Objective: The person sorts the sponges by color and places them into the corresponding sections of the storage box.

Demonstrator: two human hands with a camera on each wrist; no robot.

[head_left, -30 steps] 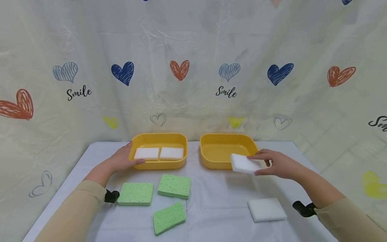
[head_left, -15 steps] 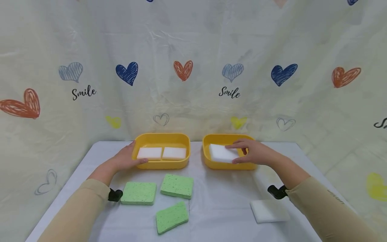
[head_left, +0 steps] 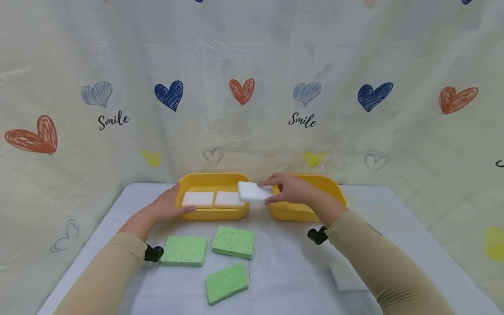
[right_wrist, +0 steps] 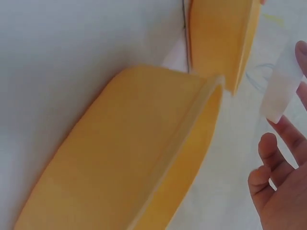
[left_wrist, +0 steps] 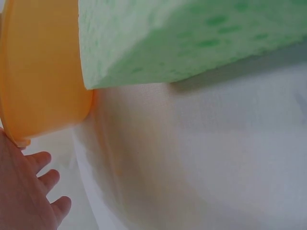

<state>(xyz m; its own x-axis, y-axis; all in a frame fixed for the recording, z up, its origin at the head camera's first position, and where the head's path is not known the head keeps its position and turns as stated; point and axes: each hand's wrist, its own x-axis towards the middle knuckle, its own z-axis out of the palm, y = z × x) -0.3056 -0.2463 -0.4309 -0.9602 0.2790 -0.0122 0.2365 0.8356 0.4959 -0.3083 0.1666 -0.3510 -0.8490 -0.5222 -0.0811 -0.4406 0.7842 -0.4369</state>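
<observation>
My right hand [head_left: 293, 190] pinches a white sponge [head_left: 252, 192] between thumb and fingers. It holds the sponge up in the air, over the gap between two yellow trays. In the right wrist view the white sponge [right_wrist: 285, 86] appears edge-on at the fingertips. My left hand [head_left: 167, 205] holds the left yellow tray [head_left: 214, 214] at its near left corner, thumb over the front rim and the other fingers along the left side. Two white sponges [head_left: 198, 199] lie side by side in that tray. The right yellow tray [head_left: 293, 214] is partly hidden by my right hand.
Three green sponges, one at the left [head_left: 183, 251], one behind [head_left: 234, 242] and one in front [head_left: 227, 283], lie before the left tray. Another white sponge [head_left: 347, 276] rests at the right, partly covered by my right sleeve. A curtain with printed hearts [head_left: 252, 135] hangs behind the table.
My right hand has carried the white sponge leftward, from the right tray's near right side across that tray to the gap beside the left tray. My left hand has stayed on its tray.
</observation>
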